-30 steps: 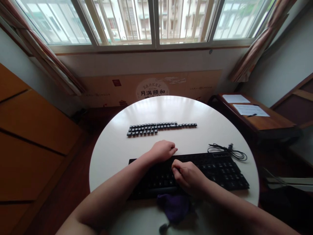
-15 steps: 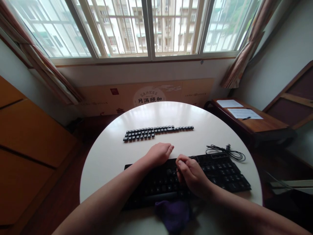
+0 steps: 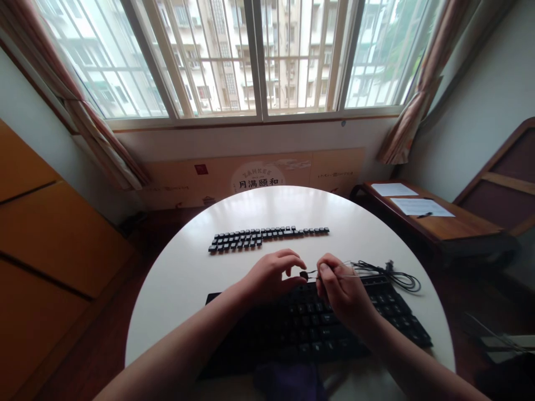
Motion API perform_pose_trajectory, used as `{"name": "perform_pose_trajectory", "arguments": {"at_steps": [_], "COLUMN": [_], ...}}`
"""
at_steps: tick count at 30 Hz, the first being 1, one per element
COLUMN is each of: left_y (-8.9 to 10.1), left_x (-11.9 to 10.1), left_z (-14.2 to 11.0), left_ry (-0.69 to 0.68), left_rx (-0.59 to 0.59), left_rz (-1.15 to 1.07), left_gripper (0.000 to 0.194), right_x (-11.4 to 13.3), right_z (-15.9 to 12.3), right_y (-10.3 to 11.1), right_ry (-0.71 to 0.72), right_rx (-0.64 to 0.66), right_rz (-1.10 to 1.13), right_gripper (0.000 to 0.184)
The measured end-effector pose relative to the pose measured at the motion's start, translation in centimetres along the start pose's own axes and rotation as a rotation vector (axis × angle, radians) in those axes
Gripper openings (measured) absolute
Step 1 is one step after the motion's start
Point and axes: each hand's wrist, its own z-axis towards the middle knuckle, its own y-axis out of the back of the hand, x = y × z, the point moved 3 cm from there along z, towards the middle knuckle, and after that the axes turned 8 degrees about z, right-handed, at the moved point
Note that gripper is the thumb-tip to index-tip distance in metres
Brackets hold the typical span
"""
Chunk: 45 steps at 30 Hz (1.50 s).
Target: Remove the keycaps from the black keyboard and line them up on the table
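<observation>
Keyboard in use by two bare hands. The black keyboard (image 3: 334,328) lies on the white tabletop (image 3: 175,278), beneath and nearer the wearer than both grips; the left forearm hides much of its left part, and deep shadow obscures its near edge. The right grip (image 3: 343,287) is closed, thumb against curled fingers, pinching a thin wire tool (image 3: 312,272) (its handle, if any, is concealed by the fingers). The tool's ends reach a small black keycap (image 3: 304,274), which sits left of the right grip, between the parted thumb and fingers of the left grip (image 3: 273,273); whether the left thumb touches it cannot be told.

Beyond the left grip, loose keycaps (image 3: 238,242) stand in staggered rows; their legends are too small to read. Beyond and right of the right grip, a coiled cable (image 3: 403,278) lies beside the keyboard. Nearest the wearer, a purple cloth (image 3: 292,381) is dim and cut off by the lower border.

Past the tabletop, a printed panel (image 3: 326,161) bears the characters 月满颐和 beneath arched, indistinct Latin lettering; the tabletop's far rim cuts off its lower part. Text on the papers (image 3: 422,207), far right of the grips, is illegible.
</observation>
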Motion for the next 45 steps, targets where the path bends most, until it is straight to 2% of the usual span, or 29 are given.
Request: {"name": "perform_pose_trajectory", "arguments": {"at_steps": [3, 9, 11, 14, 17, 20, 25, 31, 39, 45], "left_y": [-0.1, -0.2, 0.2, 1.5, 3.2, 3.9, 2.9, 2.0, 2.0, 1.8], "left_x": [-0.3, 0.1, 1.2, 4.0, 7.0, 9.4, 11.4, 12.1, 11.7, 11.6], "left_z": [0.0, 0.3, 0.4, 0.7, 1.2, 1.8, 1.5, 0.7, 0.9, 0.9], "left_ry": [-0.021, 0.001, 0.057, 0.212, 0.334, 0.342, 0.306, 0.345, 0.306, 0.321], "left_rx": [0.036, 0.020, 0.006, -0.006, -0.004, 0.001, 0.011, 0.036, 0.004, 0.018], "left_rz": [-0.004, 0.018, 0.054, 0.185, 0.390, 0.513, 0.522, 0.512, 0.557, 0.543], "left_gripper": [0.015, 0.015, 0.015, 0.018, 0.017, 0.018, 0.015, 0.016, 0.014, 0.014], "right_x": [0.1, 0.8, 0.9, 0.9, 0.9, 0.8, 0.9, 1.1, 1.1, 1.2], "right_z": [0.1, 0.4, 0.6, 0.8, 0.9, 1.0, 1.0, 0.8, 0.7, 0.4], "right_y": [-0.2, 0.0, 0.7, 1.6, 1.8, 1.6, 1.3, 1.0, 0.7, 0.5], "right_ry": [0.037, 0.132, 0.140, 0.158, 0.175, 0.176, 0.185, 0.182, 0.149, 0.181], "right_rx": [0.013, -0.017, -0.082, -0.186, -0.176, -0.146, -0.111, -0.083, -0.067, -0.069], "right_rz": [-0.059, -0.219, -0.236, -0.236, -0.243, -0.245, -0.248, -0.244, -0.249, -0.259], "right_gripper": [0.028, 0.026, 0.027, 0.028, 0.027, 0.026, 0.024, 0.026, 0.024, 0.024]}}
